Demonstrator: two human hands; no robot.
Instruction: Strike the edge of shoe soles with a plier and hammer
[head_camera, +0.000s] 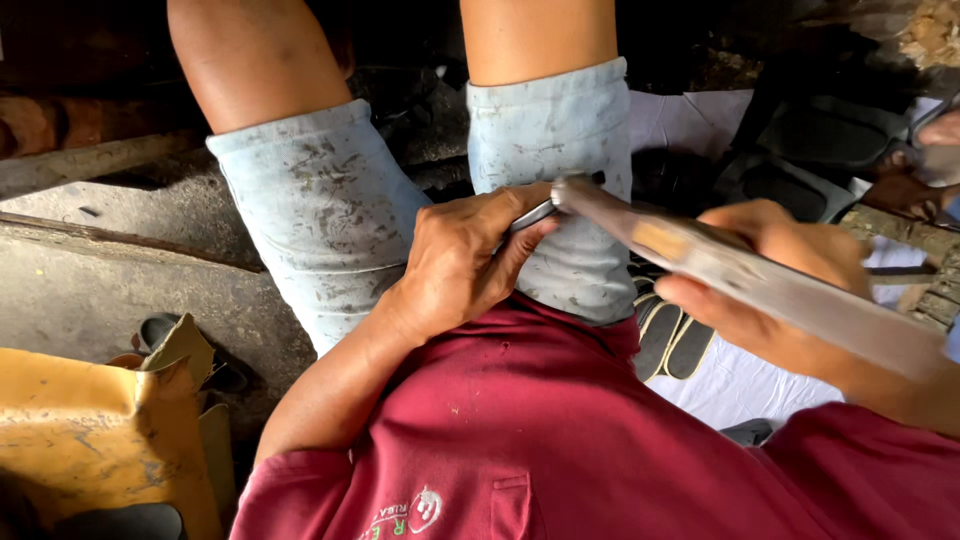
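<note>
**Two hands on one metal bar**

Both hands grip a long grey bar (760, 285). Left hand (462, 262) pinches its near end between thumb and fingers, over the right knee. Right hand (775, 285) wraps closed under the bar's middle. Below lie pale shorts (330, 210), a maroon shirt (540, 440), sandals (672, 340) and yellow cardboard (90, 440).

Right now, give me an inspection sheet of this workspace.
Surface: rough grey concrete floor.
Job's things: long flat metal bar; small slim metal tool at the bar's end.
Clutter: crumpled yellow cardboard; black sandals on white sheet.
Grippers: left hand pinches the tool; right hand grips the bar.
Cables: nothing seen.
Surroundings: worn wooden plank; person's knees in stained pale shorts.
</note>
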